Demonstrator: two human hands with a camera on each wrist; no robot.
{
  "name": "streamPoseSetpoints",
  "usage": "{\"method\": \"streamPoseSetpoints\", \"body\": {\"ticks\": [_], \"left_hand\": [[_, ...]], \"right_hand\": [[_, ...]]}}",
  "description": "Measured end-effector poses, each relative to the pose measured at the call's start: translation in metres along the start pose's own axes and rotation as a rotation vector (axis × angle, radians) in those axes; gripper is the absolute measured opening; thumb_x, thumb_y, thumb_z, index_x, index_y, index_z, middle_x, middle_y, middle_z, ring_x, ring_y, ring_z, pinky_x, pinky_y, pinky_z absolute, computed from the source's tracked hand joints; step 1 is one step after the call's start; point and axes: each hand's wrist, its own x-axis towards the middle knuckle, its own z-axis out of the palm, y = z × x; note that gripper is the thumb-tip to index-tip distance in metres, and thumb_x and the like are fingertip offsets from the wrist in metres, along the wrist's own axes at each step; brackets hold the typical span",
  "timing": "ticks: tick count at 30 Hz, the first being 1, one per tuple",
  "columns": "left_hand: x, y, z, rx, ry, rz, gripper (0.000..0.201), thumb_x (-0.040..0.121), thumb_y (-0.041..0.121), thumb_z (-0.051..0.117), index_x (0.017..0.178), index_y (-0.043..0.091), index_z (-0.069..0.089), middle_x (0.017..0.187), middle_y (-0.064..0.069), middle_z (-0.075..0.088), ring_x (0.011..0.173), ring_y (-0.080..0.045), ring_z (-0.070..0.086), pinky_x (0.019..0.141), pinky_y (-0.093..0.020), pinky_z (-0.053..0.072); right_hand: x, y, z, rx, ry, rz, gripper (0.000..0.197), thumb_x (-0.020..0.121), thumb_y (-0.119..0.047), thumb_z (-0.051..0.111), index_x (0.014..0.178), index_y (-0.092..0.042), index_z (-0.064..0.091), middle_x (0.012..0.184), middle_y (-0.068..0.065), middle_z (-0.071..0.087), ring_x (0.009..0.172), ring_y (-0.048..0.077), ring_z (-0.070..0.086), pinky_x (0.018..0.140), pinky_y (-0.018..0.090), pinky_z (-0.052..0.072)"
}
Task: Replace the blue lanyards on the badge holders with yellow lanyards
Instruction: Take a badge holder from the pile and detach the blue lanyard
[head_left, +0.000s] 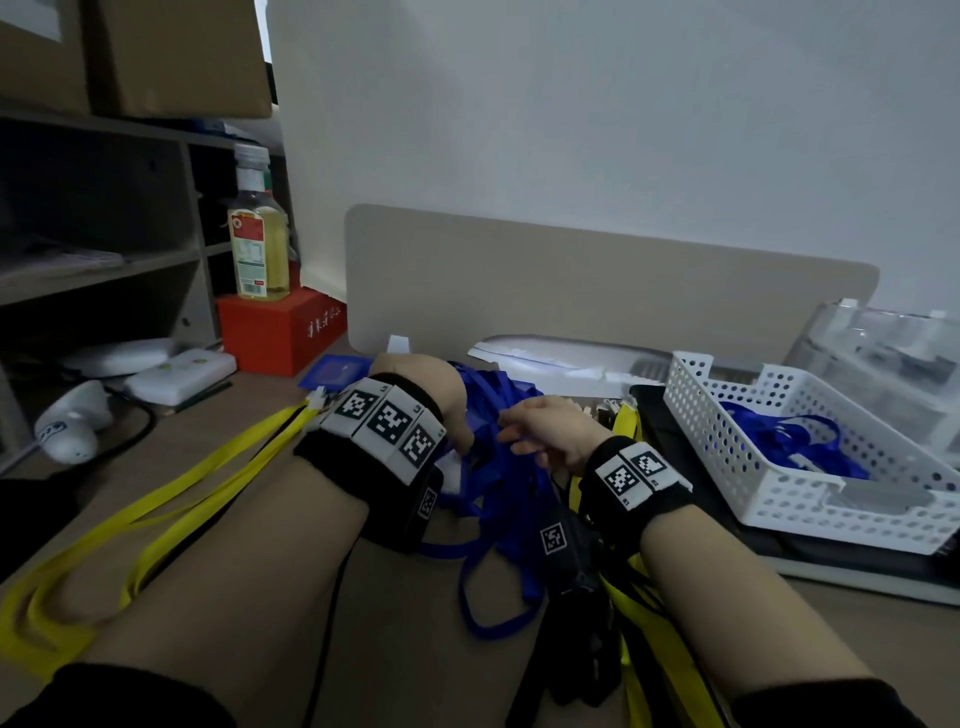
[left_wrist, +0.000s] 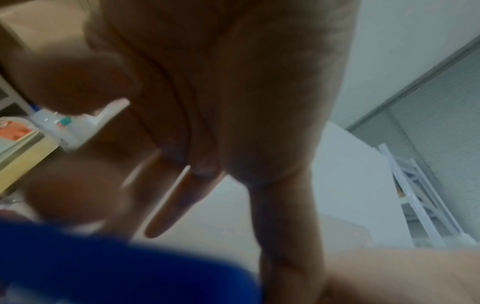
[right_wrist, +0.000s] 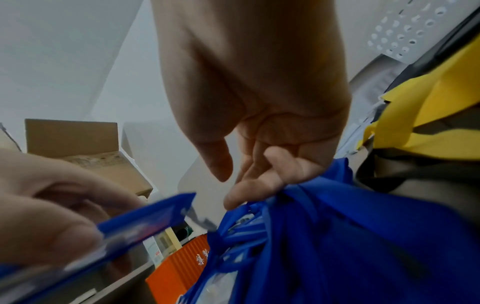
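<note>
Hands working a tangle of blue lanyards (head_left: 498, 499) mid-desk, beside the white basket (head_left: 769, 467).
Right wrist view is showing the right hand (right_wrist: 259, 127) curling fingers onto the blue straps and the left hand (right_wrist: 52, 205) pinching a blue badge holder (right_wrist: 135, 226); head view is hiding both grips. Yellow lanyards (head_left: 171, 493) are lying along the desk's left edge.

Left hand (head_left: 441, 400) and right hand (head_left: 556, 431) meet, fingers curled, forearms extended.
</note>
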Motion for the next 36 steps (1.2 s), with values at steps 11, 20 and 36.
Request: {"method": "streamPoseSetpoints", "body": {"ticks": [11,20,36], "left_hand": [[0.013,-0.009,0.016,-0.195,0.362,0.152,0.063,0.075,0.03,0.071,0.13,0.024,0.041,0.129,0.001,0.047,0.119,-0.025,0.044,0.089,-0.04,0.04],[0.022,-0.001,0.038,-0.305,0.617,0.139,0.067,0.071,0.042,0.064,0.131,0.03,0.039,0.127,0.007,0.044,0.12,-0.021,0.031,0.097,-0.036,0.023],[0.017,-0.007,0.033,-0.44,0.523,0.256,0.073,0.07,0.049,0.066,0.137,0.028,0.044,0.119,0.004,0.052,0.114,-0.018,0.044,0.093,-0.033,0.034]], "right_hand": [[-0.02,-0.009,0.005,0.49,-0.019,-0.434,0.028,0.101,-0.016,0.044,0.118,-0.004,0.062,0.098,0.003,0.071,0.085,0.013,0.068,0.068,0.021,0.055],[-0.015,0.002,-0.006,0.494,-0.141,-0.368,0.036,0.103,-0.026,0.038,0.103,0.002,0.061,0.09,0.013,0.069,0.079,0.021,0.065,0.07,0.026,0.055],[-0.014,0.001,-0.008,0.603,-0.143,-0.376,0.032,0.104,-0.023,0.032,0.073,-0.016,0.038,0.054,-0.006,0.033,0.049,0.009,0.028,0.054,0.023,0.025]]}}
